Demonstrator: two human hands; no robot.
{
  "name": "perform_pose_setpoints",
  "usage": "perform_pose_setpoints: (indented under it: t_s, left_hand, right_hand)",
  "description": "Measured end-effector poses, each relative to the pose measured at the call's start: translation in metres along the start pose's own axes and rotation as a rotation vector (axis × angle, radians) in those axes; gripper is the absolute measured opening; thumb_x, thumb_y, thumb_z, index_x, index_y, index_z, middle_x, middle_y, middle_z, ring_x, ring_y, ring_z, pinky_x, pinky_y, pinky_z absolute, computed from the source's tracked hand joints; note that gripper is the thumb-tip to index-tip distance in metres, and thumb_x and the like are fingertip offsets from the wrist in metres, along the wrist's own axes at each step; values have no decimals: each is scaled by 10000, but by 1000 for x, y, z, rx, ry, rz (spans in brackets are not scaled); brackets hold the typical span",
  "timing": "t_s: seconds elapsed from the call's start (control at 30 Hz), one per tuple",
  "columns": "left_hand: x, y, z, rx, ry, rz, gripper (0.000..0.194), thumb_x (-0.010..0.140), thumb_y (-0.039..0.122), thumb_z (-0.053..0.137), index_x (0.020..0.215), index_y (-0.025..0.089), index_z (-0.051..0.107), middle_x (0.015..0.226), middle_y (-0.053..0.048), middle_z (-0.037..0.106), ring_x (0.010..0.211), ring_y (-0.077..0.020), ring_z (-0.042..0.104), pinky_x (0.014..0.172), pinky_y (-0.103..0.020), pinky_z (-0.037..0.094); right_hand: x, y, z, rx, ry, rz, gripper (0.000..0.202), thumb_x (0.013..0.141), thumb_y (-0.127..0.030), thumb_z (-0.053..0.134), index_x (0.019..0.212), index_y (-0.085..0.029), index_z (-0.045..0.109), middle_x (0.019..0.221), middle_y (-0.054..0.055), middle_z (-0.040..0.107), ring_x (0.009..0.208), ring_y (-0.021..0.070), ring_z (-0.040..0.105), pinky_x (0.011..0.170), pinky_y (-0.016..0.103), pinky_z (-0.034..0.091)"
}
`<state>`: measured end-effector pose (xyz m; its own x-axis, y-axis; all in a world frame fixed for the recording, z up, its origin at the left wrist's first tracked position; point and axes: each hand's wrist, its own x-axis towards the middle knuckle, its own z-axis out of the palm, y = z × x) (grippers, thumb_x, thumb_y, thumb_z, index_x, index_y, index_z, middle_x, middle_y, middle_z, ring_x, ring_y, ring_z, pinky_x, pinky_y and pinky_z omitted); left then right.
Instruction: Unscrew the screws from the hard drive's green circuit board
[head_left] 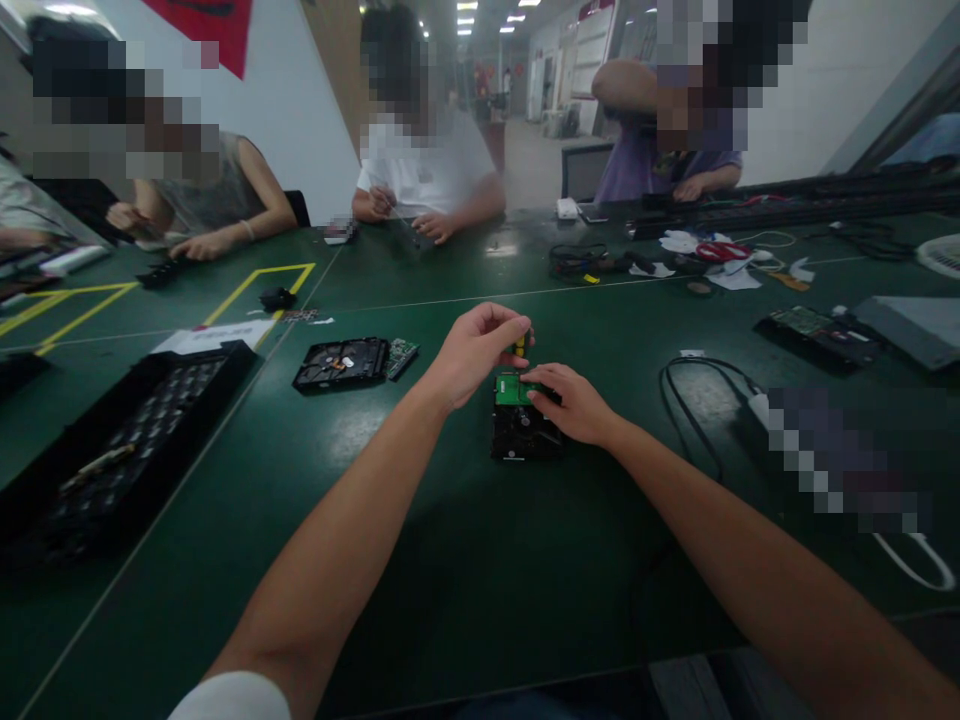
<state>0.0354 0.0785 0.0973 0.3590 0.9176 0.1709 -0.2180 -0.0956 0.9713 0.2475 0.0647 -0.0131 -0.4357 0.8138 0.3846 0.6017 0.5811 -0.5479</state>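
Observation:
A black hard drive with a green circuit board at its far end lies on the dark green table in front of me. Just above the board, my left hand is closed round a small yellow and black tool handle; part of the tool is hidden by the fingers. My right hand rests at the right edge of the drive, its fingers over the board. Thumb and fingers there are bent, and whether they pinch anything is too small to tell.
Another opened drive and a small circuit board lie left of centre. A long black tray is at the left. Black cable and another drive are on the right. Three people sit across the table.

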Motion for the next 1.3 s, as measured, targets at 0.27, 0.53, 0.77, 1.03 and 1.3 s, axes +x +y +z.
perform_pose_setpoints:
  t_s: [0.27,0.53,0.77,1.03,1.3]
  left_hand:
    - [-1,2,1,7,-78,11,187,957,363,679,980,184,732,1002,-61,646,928,-175,639,650,-246,624]
    - [0,-2,0,37,-31,5,227,913,389,761,917,176,682,903,-31,612,796,-141,600,624,-247,611]
    - [1,-3,-3,89,-4,39,203,896,359,771,911,184,669,859,-22,644,782,-144,635,618,-235,584]
    - [2,0,-6,41,-92,23,197,973,312,597,1019,173,729,947,-78,723,898,-187,699,644,-260,591]
    - [0,-3,-4,106,-19,41,255,886,342,804,902,168,618,936,-76,752,757,-135,678,580,-215,529]
  right_hand:
    - [0,-1,-1,-2,-4,-2,332,1030,-348,597,1341,-288,696,1317,106,691,1269,298,625,1103,543,505]
    - [0,-1,0,12,0,-13,322,1025,-328,596,1327,-288,700,1299,103,707,1256,297,635,1108,558,501]
    - [0,0,0,6,-5,-3,326,1033,-339,597,1340,-297,695,1336,96,697,1287,295,623,1115,556,503]
    - [0,2,0,8,-12,-20,323,1037,-333,587,1338,-285,693,1341,98,699,1286,291,625,1122,548,495]
    - [-1,3,0,-8,-6,-17,331,1041,-354,587,1344,-271,689,1347,112,686,1295,296,616,1118,545,498]
